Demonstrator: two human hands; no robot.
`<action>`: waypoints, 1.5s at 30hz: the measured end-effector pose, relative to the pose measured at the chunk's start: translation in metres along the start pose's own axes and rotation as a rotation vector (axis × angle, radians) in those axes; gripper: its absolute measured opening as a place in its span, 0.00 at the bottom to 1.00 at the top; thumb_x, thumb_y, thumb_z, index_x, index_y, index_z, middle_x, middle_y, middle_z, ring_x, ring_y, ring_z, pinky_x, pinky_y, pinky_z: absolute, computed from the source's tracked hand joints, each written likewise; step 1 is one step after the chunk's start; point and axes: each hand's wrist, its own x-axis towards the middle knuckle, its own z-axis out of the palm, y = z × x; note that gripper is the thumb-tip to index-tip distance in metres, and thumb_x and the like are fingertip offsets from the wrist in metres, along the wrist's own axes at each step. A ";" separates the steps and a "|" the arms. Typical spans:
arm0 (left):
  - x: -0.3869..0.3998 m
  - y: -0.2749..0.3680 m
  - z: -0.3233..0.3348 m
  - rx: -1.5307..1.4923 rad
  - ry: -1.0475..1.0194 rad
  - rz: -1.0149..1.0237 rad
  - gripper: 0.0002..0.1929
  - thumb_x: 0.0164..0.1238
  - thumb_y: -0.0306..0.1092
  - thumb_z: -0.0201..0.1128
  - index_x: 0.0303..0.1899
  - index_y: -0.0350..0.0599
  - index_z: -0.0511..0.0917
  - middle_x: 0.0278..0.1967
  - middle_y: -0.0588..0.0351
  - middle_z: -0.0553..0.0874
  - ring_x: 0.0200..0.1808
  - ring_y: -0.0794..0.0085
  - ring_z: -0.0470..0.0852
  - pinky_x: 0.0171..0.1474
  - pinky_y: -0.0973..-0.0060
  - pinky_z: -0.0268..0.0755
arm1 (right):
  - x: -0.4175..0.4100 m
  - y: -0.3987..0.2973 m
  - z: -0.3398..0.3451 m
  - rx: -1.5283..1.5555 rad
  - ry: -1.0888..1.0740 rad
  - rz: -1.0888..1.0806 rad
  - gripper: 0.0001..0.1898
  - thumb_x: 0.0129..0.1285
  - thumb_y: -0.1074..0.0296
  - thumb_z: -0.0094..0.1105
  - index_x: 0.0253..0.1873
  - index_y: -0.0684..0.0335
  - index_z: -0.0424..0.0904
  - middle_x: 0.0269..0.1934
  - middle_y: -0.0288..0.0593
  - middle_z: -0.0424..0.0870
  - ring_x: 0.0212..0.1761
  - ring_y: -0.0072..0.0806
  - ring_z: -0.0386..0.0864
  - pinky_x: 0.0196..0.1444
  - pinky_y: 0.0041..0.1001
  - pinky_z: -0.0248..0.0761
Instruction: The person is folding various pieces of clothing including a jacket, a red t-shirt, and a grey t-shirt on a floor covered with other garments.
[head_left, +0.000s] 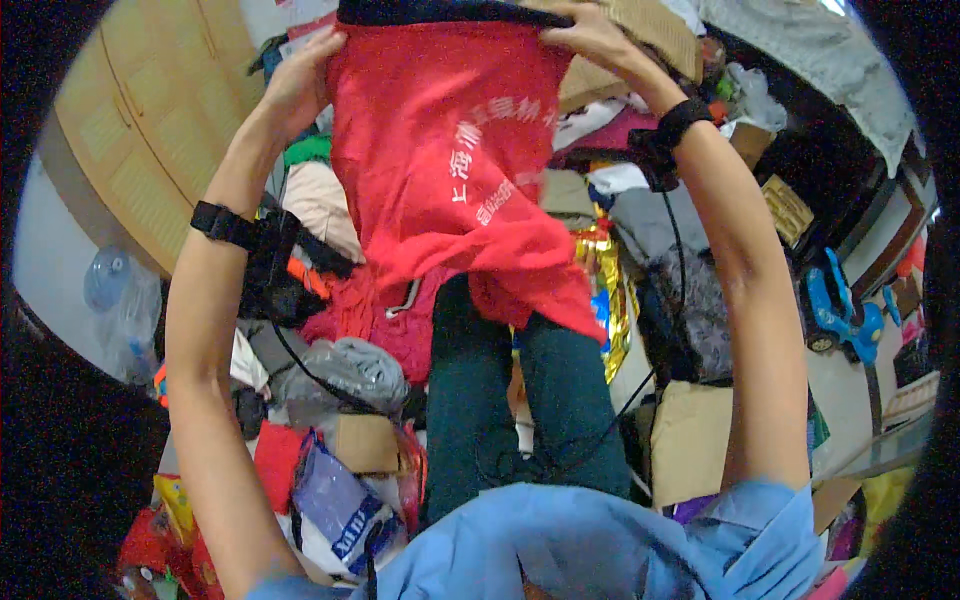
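A red garment with a dark top band and white printed writing (442, 135) hangs stretched between my two hands at the top of the view. My left hand (300, 75) grips its left upper edge, just under the dark band. My right hand (592, 34) holds the upper right corner at the band. The lower part of the red cloth drapes in folds over my dark green trousers (472, 375). Black straps with attached dark devices are on both my wrists. A white drawstring (405, 300) shows beside the cloth's lower left edge.
Piled clothes and bags cover the floor around my legs, including a plastic-wrapped grey bundle (352, 371), a gold foil wrapper (604, 285) and a cardboard piece (690, 442). Wooden cabinet doors (150, 97) stand at the left. A blue toy scooter (844, 315) is at the right.
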 end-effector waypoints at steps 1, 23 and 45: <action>-0.004 0.007 0.023 0.147 0.073 -0.037 0.18 0.70 0.40 0.49 0.59 0.50 0.67 0.54 0.65 0.76 0.53 0.78 0.75 0.55 0.72 0.67 | 0.000 -0.010 -0.026 -0.142 0.077 -0.041 0.12 0.54 0.66 0.60 0.41 0.66 0.77 0.29 0.37 0.78 0.35 0.23 0.75 0.38 0.25 0.70; 0.037 -0.056 0.048 0.294 0.116 -0.212 0.21 0.70 0.37 0.45 0.63 0.49 0.63 0.44 0.55 0.76 0.38 0.71 0.77 0.39 0.67 0.74 | -0.006 -0.036 -0.063 0.124 -0.048 -0.180 0.11 0.55 0.68 0.61 0.41 0.66 0.79 0.28 0.37 0.80 0.32 0.21 0.75 0.35 0.25 0.69; 0.026 -0.065 0.051 0.284 -0.083 -0.480 0.20 0.65 0.48 0.55 0.48 0.42 0.77 0.42 0.57 0.84 0.41 0.73 0.82 0.49 0.73 0.73 | -0.100 -0.052 0.096 -0.061 0.150 0.111 0.26 0.54 0.43 0.59 0.36 0.67 0.73 0.33 0.53 0.77 0.35 0.41 0.77 0.38 0.33 0.70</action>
